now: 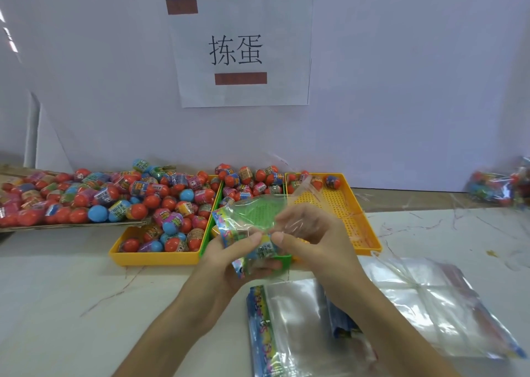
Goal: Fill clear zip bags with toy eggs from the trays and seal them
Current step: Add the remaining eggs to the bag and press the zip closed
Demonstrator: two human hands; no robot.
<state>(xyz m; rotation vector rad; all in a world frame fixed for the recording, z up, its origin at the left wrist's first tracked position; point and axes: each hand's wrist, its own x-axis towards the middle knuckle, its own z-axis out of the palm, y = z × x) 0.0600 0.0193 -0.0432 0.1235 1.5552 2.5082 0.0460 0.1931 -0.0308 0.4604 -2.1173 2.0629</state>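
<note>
Over the green tray (284,257), left hand (229,253) and right hand (312,242) pinch the zip bag (258,213).

head-worn view, forward-down, close over table (71,290)

Three trays (155,257) sit abreast at twelve o'clock, eggs (169,204) heaped in the leftmost. Spare bags (295,319) lie at five, a filled bag (496,187) at two. My left hand (229,252) and right hand (312,233) hold one bag (255,213) before the middle tray (282,259).

White paper sign (243,50) on the wall reads "拣蛋" (egg labels blurred).
</note>
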